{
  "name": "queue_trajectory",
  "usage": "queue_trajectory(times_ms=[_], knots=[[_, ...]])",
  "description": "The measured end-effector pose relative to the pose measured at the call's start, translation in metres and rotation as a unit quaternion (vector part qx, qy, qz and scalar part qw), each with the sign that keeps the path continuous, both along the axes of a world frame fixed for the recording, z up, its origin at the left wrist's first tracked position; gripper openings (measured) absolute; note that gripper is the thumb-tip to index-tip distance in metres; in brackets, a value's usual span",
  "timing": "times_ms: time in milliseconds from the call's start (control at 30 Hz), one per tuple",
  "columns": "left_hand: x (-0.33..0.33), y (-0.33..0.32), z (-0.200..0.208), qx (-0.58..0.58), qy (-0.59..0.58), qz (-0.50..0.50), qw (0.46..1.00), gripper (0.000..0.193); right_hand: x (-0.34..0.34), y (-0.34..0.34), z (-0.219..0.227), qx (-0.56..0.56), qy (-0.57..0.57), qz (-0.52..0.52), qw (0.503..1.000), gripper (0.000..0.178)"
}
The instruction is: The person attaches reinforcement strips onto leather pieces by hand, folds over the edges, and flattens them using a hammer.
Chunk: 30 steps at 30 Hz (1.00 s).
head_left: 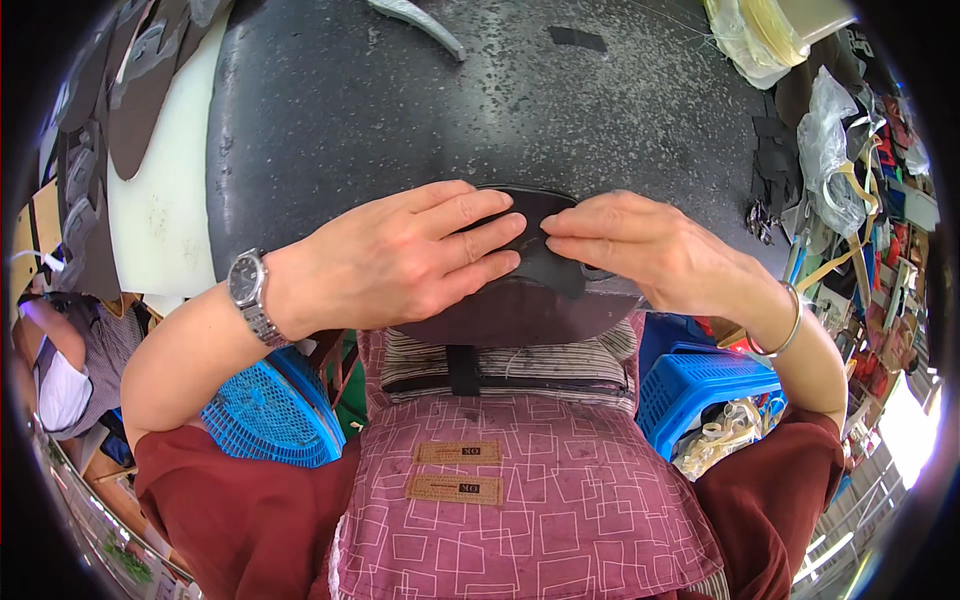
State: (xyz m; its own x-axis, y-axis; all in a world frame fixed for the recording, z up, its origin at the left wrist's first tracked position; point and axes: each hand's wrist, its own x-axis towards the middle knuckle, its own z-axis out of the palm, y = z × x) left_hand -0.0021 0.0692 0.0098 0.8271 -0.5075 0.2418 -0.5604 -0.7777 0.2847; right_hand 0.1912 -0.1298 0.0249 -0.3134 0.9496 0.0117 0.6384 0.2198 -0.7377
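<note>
A thin black piece (541,262) lies under my fingers at the table's near edge. Below it a dark brown sheet (520,318) with a rounded edge reaches toward my lap. My left hand (425,250) lies on the left side of the black piece, fingers stretched out and slightly apart, its thumb hidden. My right hand (635,245) is at the right side of the same piece, its fingers close together with the tips pressed on it. A small dark ring-like part (597,273) shows beneath the right fingers.
A speckled black worktable (400,120) spans the front, with a curved grey tool (425,25) at its far side. Blue baskets (270,415) flank my lap. Dark sole-shaped pieces (145,110) lie left; plastic bags (835,150) hang right. Another person's arm (55,330) shows far left.
</note>
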Motion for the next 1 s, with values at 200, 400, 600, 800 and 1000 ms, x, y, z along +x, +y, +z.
queue_trajectory(times_ms=[200,400,600,800,1000], knots=[[0.001,0.010,0.004,0.050,0.055,-0.029,0.997,0.047,-0.004,-0.007,-0.003,0.069,-0.124,0.012,0.990,0.049],[-0.015,0.025,0.021,0.037,0.179,-0.020,0.983,0.066,-0.026,-0.012,0.010,0.020,-0.193,-0.015,0.981,0.066],[-0.003,-0.002,0.014,-0.177,0.060,0.215,0.958,0.049,-0.039,-0.011,0.024,-0.012,-0.236,-0.026,0.971,0.077],[-0.009,-0.034,0.008,-0.269,0.073,0.292,0.915,0.022,-0.005,0.063,0.051,0.201,-0.121,-0.207,0.950,0.017],[-0.085,0.146,0.080,-0.397,0.245,0.493,0.735,0.021,0.044,0.125,0.025,0.222,-0.263,-0.284,0.895,0.033]])
